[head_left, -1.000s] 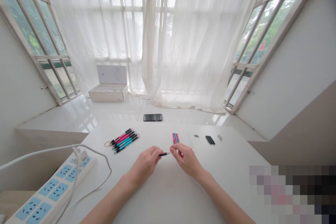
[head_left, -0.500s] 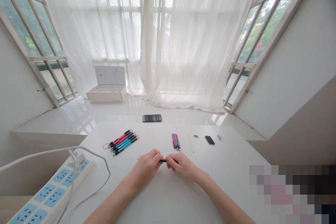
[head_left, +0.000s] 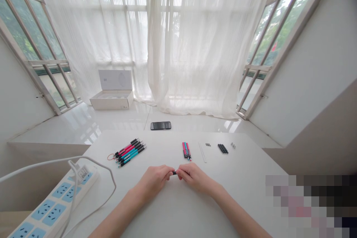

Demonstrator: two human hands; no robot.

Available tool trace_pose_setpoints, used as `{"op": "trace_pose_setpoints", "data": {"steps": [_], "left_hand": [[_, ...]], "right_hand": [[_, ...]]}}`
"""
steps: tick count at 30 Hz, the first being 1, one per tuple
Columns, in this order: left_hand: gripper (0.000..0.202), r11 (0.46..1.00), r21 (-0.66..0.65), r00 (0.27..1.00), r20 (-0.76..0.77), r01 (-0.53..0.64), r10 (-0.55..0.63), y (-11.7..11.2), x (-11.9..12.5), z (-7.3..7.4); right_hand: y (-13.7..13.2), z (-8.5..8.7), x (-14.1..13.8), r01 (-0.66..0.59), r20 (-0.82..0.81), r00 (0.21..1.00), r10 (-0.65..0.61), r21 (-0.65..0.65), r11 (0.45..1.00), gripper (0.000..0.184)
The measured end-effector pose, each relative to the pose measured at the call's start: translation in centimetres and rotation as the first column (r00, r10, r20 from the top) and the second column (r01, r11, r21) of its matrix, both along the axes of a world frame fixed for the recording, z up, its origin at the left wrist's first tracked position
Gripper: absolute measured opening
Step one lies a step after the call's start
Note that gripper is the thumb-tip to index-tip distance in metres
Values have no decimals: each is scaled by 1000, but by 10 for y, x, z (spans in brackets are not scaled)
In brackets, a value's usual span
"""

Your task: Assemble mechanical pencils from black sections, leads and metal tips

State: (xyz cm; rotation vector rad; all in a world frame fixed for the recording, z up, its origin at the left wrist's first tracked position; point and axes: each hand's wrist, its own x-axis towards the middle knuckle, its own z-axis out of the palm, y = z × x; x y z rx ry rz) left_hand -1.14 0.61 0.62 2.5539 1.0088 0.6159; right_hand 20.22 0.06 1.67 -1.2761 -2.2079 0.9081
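Near the middle of the white table, my left hand (head_left: 160,177) and my right hand (head_left: 192,176) meet with fingertips pinched around a black pen grip (head_left: 174,173). Only a short dark piece of it shows between the fingers; the rest is covered. Just beyond my right hand lie several red and teal pen barrels (head_left: 186,151). To their right are thin pale rods (head_left: 202,152), small grey pieces (head_left: 208,144), several black pen grips (head_left: 222,148) and small silver pieces (head_left: 233,145). Whole pens (head_left: 130,152) in red, teal and black lie in a row to the left.
A white power strip (head_left: 55,208) with blue sockets and a looping white cable (head_left: 113,176) occupies the left side. An orange band (head_left: 110,157) touches the pens. Behind the table sit a black phone (head_left: 160,125) and an open white box (head_left: 111,100) before the curtain (head_left: 195,52).
My left hand has turned and its fingers have shifted along the black pen grip. The thin tip that stuck out left of that hand no longer shows. The view has shifted slightly.
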Motion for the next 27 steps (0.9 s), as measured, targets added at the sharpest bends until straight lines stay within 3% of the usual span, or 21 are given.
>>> {"op": "trace_pose_setpoints", "data": {"steps": [6,11,16,21,24,27], "left_hand": [[19,995,11,990,-103,-97,98,0,1,0],[8,995,41,988,-117,-96,100,-3,3,2],[14,981,139,981,-121,-133,150,-3,4,-1],[21,952,262,972,-129,-159,198,-2,5,-4],[20,954,257,972,-133,-157,196,-3,6,-5],[21,962,227,978,-111,-151,179,-4,6,-6]], "right_hand": [[0,0,-1,16,-101,995,-21,-47,999,17],[4,-6,-1,64,-192,978,-84,-107,992,13],[4,-10,-5,124,-279,946,-166,-163,979,14],[3,-10,-9,218,-225,947,-228,-69,974,16],[1,-11,-13,216,-181,959,-217,-27,976,18],[0,-15,-17,202,-72,978,-198,54,978,33]]}}
